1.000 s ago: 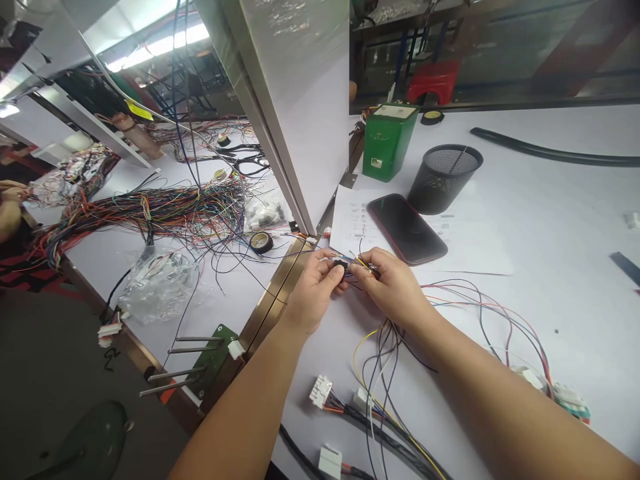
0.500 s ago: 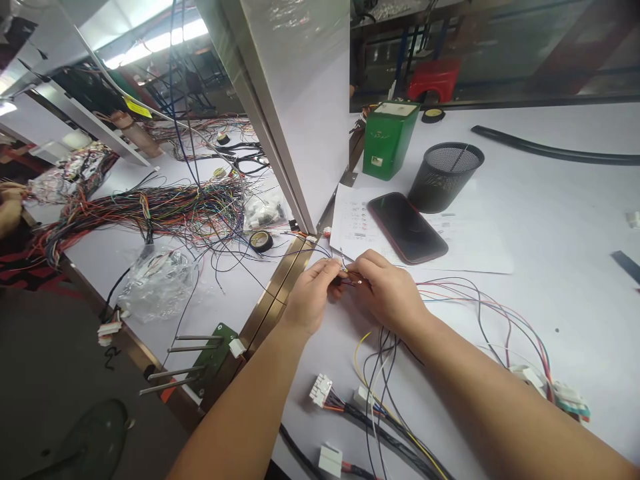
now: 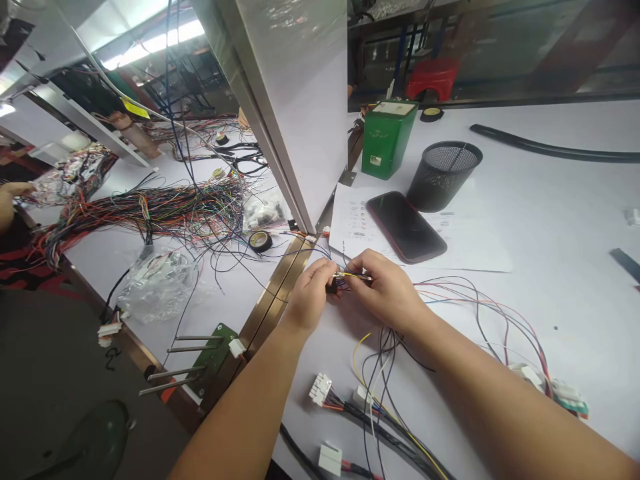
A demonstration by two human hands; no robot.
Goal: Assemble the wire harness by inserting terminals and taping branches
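Note:
My left hand (image 3: 311,297) is closed on a small black piece (image 3: 331,286), partly hidden by the fingers. Close against it, my right hand (image 3: 383,288) pinches thin wires (image 3: 350,274) that run across the gap between the two hands. A yellow wire and a metal wire end show there. Below the hands, loose dark, yellow and white wires (image 3: 385,367) hang down over the table. Red and blue wires (image 3: 475,291) curve off to the right from under my right hand.
White connectors (image 3: 321,389) lie nearby. Behind are a phone (image 3: 407,227), paper (image 3: 475,247), mesh cup (image 3: 445,177) and green box (image 3: 389,140). A post (image 3: 305,113) rises ahead. Left are a wire bundle (image 3: 165,210) and pegged board (image 3: 213,360); another person's hand (image 3: 10,200) shows far left.
My right fingers have shifted on the wires, and a yellow wire now lies across between the hands. At the far left, the other person's hand has moved.

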